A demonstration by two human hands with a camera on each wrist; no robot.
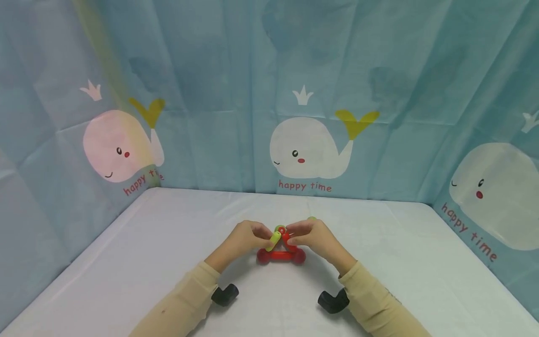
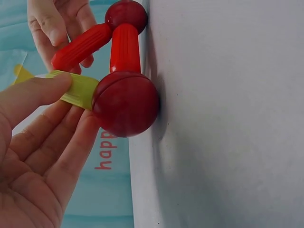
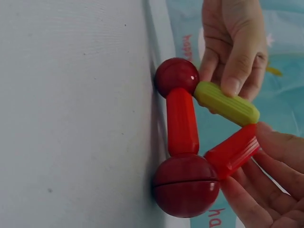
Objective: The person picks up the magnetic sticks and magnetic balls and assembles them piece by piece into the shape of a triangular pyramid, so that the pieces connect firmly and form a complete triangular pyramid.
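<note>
On the white table a small triangle of toy building pieces stands between both hands. Two dark red balls point(image 1: 264, 256) point(image 3: 186, 185) rest at its base, joined by a red rod point(image 1: 281, 255). My left hand point(image 1: 248, 236) pinches a yellow-green rod point(image 3: 228, 103) that slants up from the left ball. A second red rod point(image 3: 232, 151) slants up from the right ball, and my right hand point(image 1: 313, 236) grips it between thumb and fingers. The upper ends of the slanting rods meet, or nearly so. Behind them a green piece point(image 1: 279, 227) is partly hidden.
Another green piece point(image 1: 311, 218) peeks out behind the right hand. The white table point(image 1: 189, 224) is bordered by a blue curtain point(image 1: 210, 150) with whale prints at the back and sides. Black wrist-worn devices point(image 1: 225, 295) sit by both sleeves.
</note>
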